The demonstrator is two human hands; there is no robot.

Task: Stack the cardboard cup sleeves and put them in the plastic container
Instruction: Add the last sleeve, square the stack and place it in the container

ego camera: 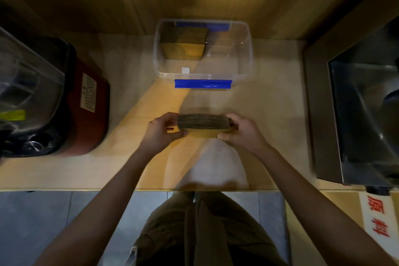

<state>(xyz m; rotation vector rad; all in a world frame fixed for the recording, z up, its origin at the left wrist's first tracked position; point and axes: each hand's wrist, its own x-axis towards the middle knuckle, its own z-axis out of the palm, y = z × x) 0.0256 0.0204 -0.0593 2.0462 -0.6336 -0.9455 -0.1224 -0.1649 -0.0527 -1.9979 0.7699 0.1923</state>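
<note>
A stack of brown cardboard cup sleeves (pixel 204 124) is held between both hands just above the wooden counter. My left hand (pixel 160 130) grips its left end and my right hand (pixel 243 130) grips its right end. Beyond the hands stands a clear plastic container (pixel 241 65) with blue clip handles, its lid off. Another stack of cup sleeves (pixel 183 44) lies inside it, in the back left part. The container's right half holds nothing I can see.
A dark red appliance with a clear lid (pixel 64 101) stands at the left. A metal machine (pixel 356 114) fills the right side. The wooden wall rises right behind the container. The counter's front edge (pixel 86 189) runs near my waist.
</note>
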